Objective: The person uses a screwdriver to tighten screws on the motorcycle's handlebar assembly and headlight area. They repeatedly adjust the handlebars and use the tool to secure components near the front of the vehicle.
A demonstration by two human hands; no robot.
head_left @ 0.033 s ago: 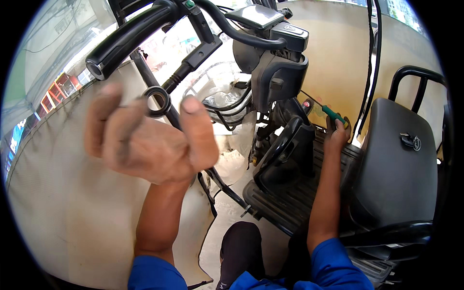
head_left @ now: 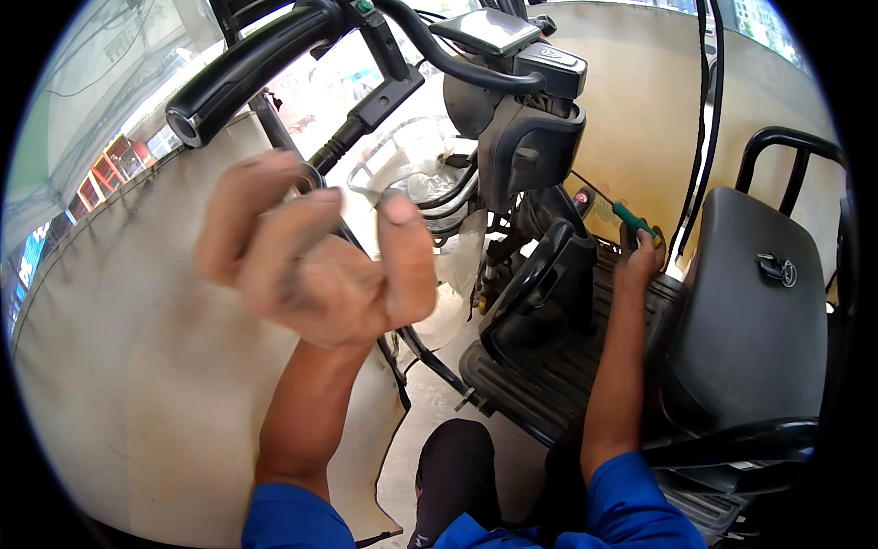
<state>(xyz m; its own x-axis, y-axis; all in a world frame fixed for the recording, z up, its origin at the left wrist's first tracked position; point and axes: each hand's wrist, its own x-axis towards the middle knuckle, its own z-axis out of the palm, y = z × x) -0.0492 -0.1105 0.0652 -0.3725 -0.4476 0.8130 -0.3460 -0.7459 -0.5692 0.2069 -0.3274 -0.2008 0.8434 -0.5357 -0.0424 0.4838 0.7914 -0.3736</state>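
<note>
While both arms reached up from the lower edge, the scene stood thus:
Left hand (head_left: 315,261): raised left of the scooter column (head_left: 530,146), fingers curled loosely, pinching a small dark ring (head_left: 309,179) at the fingertips.
Right hand (head_left: 637,259): right of the column, closed around a green-handled screwdriver (head_left: 633,220).
Seat (head_left: 750,311): black, further right of the column.
Footboard (head_left: 540,384): ribbed, below the column.
Grip (head_left: 242,69): black, upper left of the column.

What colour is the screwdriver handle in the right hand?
Green, on the screwdriver in the right hand; head view.
</note>
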